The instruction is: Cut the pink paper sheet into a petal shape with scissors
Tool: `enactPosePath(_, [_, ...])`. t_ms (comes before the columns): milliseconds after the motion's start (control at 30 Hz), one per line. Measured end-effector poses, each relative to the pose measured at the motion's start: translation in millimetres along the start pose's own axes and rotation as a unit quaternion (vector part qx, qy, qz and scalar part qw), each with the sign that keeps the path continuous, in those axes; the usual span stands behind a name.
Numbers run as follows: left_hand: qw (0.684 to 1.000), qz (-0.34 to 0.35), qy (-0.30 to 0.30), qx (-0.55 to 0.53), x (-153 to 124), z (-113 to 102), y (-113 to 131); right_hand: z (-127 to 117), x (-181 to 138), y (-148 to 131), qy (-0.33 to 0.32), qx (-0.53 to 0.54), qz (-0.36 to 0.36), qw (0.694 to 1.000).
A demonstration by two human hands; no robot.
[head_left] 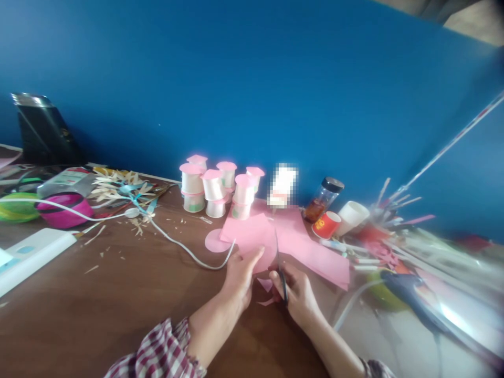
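My left hand (242,273) grips a sheet of pink paper (255,239) near its lower edge, thumb on top. In my right hand (297,289) is a pair of scissors (281,278), fingers wrapped round the dark handles, with the blades pointing away from me at the paper's right side. Small pink offcuts (265,285) lie between my hands. More pink sheets (318,257) are spread on the table behind and to the right. A pink paper circle (217,241) rests left of the paper. Whether the blades are apart is too blurred to tell.
Several stacked white paper cups with pink tops (212,185) stand near the blue wall. A dark-lidded jar (325,198), a red cup (326,224) and a glue gun (417,302) are at right. A white cable (185,249), a magenta tape roll (65,209) and a power strip (37,252) lie left.
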State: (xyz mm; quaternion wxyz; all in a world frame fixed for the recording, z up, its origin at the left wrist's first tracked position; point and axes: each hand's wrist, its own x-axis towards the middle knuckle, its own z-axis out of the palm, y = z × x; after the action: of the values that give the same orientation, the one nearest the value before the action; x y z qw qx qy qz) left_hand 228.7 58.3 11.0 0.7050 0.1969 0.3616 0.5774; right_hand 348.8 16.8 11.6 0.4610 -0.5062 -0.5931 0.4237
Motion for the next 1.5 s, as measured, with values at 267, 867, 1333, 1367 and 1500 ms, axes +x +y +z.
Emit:
enactPosePath(267, [1.0,-0.002,-0.014,-0.001,2.9,-2.7,-2.4,-1.5,1.0,0.2,-0.004,-0.019,0.001,1.0])
enactPosePath(867, [0.999,-0.003,-0.017,0.028,4.5,-4.7,3.9,-4.9,-0.2,-2.0,-0.008,-0.035,0.014,0.999])
enactPosePath(1333, [0.999,-0.002,-0.027,0.044,5.3,-5.0,6.0,-5.0,-0.7,0.8,-0.007,-0.037,0.025,0.999])
enactPosePath(1367, [0.999,-0.001,-0.025,0.045,5.4,-5.2,6.1,-5.0,-0.7,0.9,-0.007,-0.037,0.024,0.999])
enactPosePath(1500, [0.998,-0.004,-0.018,0.06,6.7,-7.0,4.6,-5.7,-0.6,0.6,-0.009,-0.03,0.025,0.999])
